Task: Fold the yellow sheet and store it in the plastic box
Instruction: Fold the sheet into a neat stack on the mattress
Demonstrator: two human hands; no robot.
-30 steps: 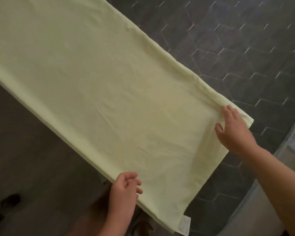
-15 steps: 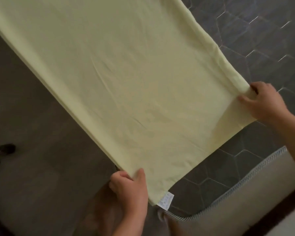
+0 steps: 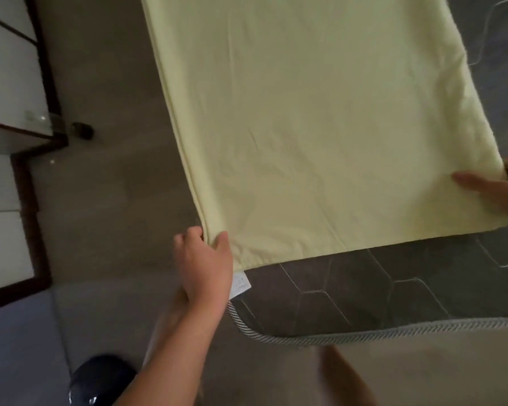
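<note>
The pale yellow sheet (image 3: pixel 320 127), folded into a long layered strip, lies over the dark grey mattress (image 3: pixel 379 294) and runs out of the frame's top. My left hand (image 3: pixel 203 265) pinches its near left corner, thumb on top, just above a small white label (image 3: pixel 241 284). At the right edge of the frame my right hand (image 3: pixel 499 189) grips the near right corner, thumb on top of the cloth. No plastic box is in view.
The mattress has a hexagon-stitched top and a striped piped edge (image 3: pixel 364 336) along its near side. A brown floor (image 3: pixel 106 186) lies to the left, with white, dark-framed furniture (image 3: pixel 12 83) and a small dark object (image 3: pixel 82 130) beside it.
The view has swung so the sheet now runs straight up the frame. Both hands keep their corners; the right hand has shifted toward the frame's right edge. The white furniture has come into view.
</note>
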